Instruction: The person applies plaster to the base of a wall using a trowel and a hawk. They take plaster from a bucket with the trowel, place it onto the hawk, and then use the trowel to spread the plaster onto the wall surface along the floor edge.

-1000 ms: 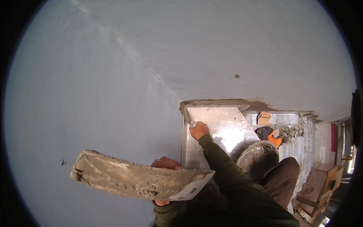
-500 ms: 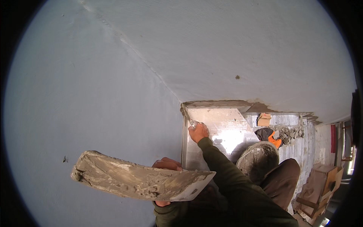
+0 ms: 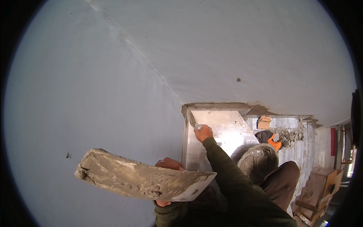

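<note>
My left hand (image 3: 169, 164) is closed under a long plasterer's hawk (image 3: 128, 176), its fingers showing past the far edge. Wet grey mortar covers most of the hawk, leaving a paler bare patch at its right end. My right hand (image 3: 204, 132) grips a small trowel (image 3: 192, 119) by its handle. The narrow blade points toward the corner where two grey-blue walls meet, just above a shiny flat sheet (image 3: 202, 145). Rough mortar (image 3: 215, 105) runs along the foot of the far wall; whether the blade touches it I cannot tell.
A mortar-caked bucket (image 3: 258, 162) stands beside my knee (image 3: 281, 183). Beyond it lie a black and orange cloth-like item (image 3: 273, 140), a brick-like block (image 3: 264, 122) and mortar clumps (image 3: 291, 137) on the floor. A wooden box-like piece (image 3: 319, 189) stands at the lower right.
My right hand and trowel have drawn back slightly from the corner, to the right and nearer. The hawk has shifted a little to the right in the view, with my left hand still on it.
</note>
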Tool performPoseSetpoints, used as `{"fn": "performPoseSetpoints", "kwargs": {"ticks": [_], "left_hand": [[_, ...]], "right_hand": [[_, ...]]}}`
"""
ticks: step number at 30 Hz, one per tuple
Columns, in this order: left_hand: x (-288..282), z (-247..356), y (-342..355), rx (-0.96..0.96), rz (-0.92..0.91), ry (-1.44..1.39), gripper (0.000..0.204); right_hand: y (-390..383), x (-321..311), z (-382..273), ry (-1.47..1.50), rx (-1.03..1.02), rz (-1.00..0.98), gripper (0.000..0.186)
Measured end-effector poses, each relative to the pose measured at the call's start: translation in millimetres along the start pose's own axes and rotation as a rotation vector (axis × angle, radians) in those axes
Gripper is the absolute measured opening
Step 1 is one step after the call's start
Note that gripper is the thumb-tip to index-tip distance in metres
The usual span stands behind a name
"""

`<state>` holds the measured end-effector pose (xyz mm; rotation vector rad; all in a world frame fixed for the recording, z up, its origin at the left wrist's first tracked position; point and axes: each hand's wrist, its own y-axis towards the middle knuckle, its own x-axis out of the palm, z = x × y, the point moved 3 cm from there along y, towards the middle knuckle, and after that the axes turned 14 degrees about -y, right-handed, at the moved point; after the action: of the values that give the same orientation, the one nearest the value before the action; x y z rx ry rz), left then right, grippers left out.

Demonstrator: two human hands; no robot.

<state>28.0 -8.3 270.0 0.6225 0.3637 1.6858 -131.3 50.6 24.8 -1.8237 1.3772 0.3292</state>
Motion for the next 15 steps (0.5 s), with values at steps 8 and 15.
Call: {"fn": "performPoseSetpoints", "kwargs": {"ticks": [8, 15], "left_hand": [[16.2, 4.2, 5.9, 0.032, 0.078, 0.081, 0.013], [4.8, 7.3, 7.1, -0.122, 0.009, 0.091, 0.013]], "right_hand": [[19.5, 0.6, -14.6, 0.009, 0.041, -0.015, 0.045], [14.9, -3.8, -19.2, 0.006, 0.029, -0.015, 0.044]]}}
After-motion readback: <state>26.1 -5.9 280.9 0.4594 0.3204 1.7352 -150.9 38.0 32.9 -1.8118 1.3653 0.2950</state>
